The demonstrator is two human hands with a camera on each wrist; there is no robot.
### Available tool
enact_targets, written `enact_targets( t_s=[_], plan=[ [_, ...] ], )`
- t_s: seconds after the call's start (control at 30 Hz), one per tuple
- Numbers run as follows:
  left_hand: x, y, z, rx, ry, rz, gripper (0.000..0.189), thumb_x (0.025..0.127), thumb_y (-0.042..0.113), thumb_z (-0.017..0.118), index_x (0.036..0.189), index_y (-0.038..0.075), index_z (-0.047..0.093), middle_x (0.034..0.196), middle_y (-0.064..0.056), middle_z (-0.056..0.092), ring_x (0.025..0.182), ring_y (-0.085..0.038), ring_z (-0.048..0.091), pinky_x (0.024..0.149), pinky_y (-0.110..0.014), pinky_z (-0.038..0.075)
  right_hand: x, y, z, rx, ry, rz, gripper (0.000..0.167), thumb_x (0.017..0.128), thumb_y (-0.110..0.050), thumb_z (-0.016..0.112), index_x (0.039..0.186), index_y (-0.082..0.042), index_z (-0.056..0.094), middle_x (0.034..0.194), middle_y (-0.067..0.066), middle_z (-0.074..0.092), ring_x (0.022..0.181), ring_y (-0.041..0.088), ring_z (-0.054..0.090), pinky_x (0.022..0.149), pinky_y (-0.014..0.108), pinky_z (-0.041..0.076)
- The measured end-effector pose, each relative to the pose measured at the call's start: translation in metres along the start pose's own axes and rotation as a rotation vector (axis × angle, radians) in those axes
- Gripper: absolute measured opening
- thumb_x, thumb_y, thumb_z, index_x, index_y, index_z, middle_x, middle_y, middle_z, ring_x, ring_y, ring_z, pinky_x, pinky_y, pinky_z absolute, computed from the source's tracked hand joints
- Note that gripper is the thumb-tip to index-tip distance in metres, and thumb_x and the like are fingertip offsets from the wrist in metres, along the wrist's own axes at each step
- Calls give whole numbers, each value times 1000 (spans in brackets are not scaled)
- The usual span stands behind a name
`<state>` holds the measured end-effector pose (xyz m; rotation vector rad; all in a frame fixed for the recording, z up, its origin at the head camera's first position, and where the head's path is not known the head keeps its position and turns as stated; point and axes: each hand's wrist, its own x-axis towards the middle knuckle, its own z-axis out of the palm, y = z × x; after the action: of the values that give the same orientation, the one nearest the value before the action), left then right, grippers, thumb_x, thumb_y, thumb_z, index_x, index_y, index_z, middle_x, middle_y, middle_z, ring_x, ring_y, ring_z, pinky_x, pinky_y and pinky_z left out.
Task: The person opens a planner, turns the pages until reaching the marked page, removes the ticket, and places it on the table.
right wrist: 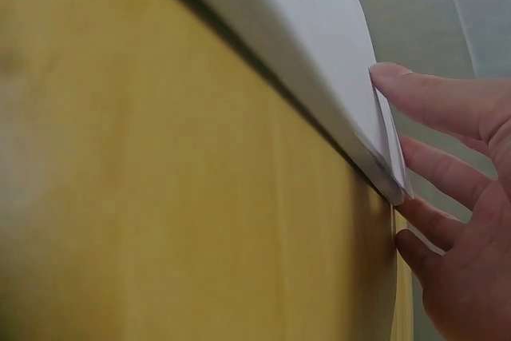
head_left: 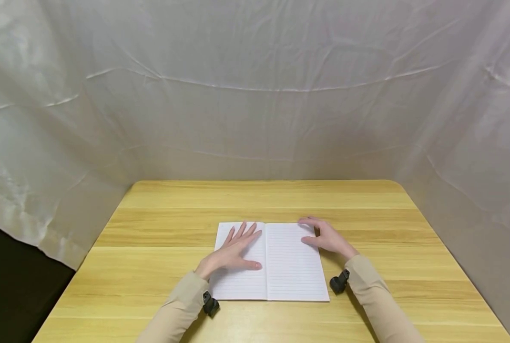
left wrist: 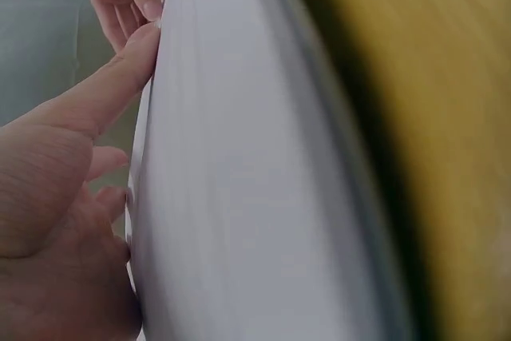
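A lined notebook (head_left: 295,271) lies spread flat, both visible pages ruled and bare of writing. My left hand (head_left: 233,252) rests on its left page with fingers spread and thumb pointing toward the centre fold. At the upper right corner is my right hand (head_left: 328,237), its thumb on the right page and its other fingers by the top edge. In the right wrist view the page corner (right wrist: 403,177) stands slightly raised beside the fingers (right wrist: 447,173). The left wrist view shows the page block (left wrist: 231,165) from the side, under the left hand (left wrist: 64,197).
The notebook lies on a wood-grain table (head_left: 152,228) with rounded far corners. A pale hanging sheet (head_left: 263,119) surrounds the table at the back and sides. Each wrist wears a small black camera, one at the left cuff (head_left: 210,305) and one at the right (head_left: 339,282).
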<state>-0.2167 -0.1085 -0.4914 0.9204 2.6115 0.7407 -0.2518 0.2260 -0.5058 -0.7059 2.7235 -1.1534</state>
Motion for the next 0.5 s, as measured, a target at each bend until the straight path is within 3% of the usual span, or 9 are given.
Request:
enact_targets(
  t_s=[0.5],
  plan=[
    [-7,-11,-1,6,-91,-11,99,89,47,72,162,7,16,171,-16,2,158,-40,-5,125,-64,-7,6,0,-1,-1,58,49,51,87,-12,77,134,-2,62,141,23,60,136,46,50,116,64,36]
  ],
)
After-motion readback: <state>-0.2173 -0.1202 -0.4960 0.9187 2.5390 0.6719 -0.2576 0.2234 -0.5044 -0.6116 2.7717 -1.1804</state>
